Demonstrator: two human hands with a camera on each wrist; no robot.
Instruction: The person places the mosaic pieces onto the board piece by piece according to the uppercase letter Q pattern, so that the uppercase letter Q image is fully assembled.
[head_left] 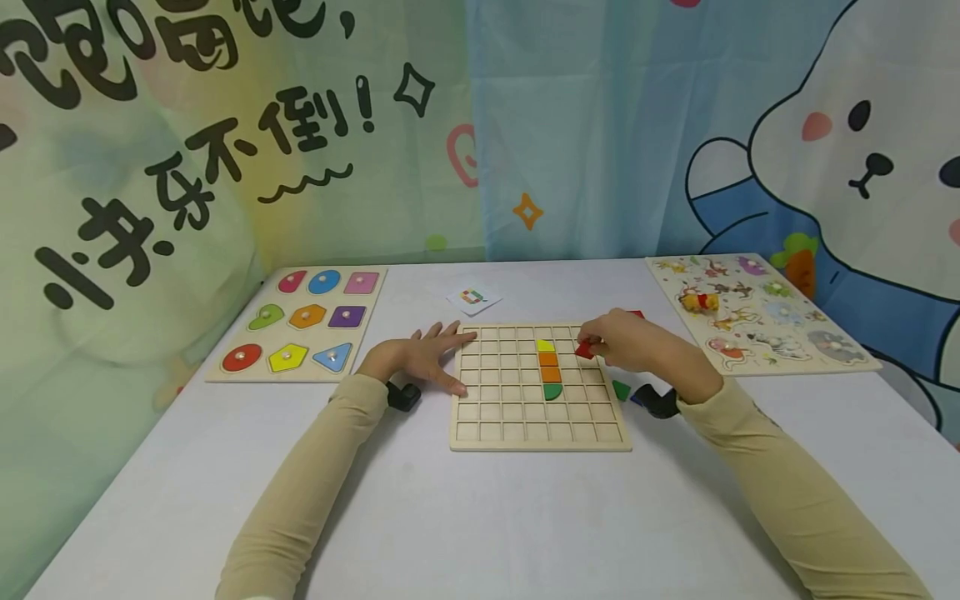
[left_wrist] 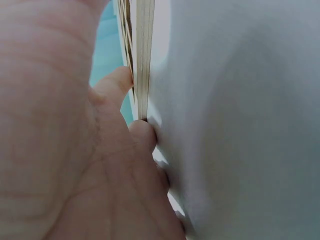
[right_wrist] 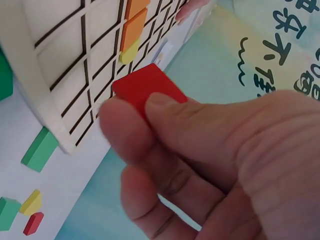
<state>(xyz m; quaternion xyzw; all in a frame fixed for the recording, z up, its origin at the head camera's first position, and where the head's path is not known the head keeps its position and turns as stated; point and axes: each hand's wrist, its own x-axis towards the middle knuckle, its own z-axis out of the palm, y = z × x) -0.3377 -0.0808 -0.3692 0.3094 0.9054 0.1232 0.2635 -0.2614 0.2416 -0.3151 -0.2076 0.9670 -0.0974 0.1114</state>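
Note:
A wooden grid board (head_left: 502,408) lies flat in the middle of the table. In one of its columns sit a yellow piece (head_left: 545,345), two orange squares (head_left: 551,374) and a green rounded piece (head_left: 552,391). My right hand (head_left: 633,340) pinches a red block (right_wrist: 150,85) between thumb and forefinger, above the board's right edge. My left hand (head_left: 420,354) rests at the board's left edge with fingers spread; in the left wrist view a finger (left_wrist: 116,82) touches the side of the board (left_wrist: 144,55).
Loose green, yellow and red blocks (right_wrist: 40,149) lie beside the board's right edge. Behind the board is a small pattern card (head_left: 474,298). A shape puzzle (head_left: 225,375) stands back left, an animal puzzle (head_left: 847,365) back right. A printed curtain (head_left: 570,125) hangs behind the table.

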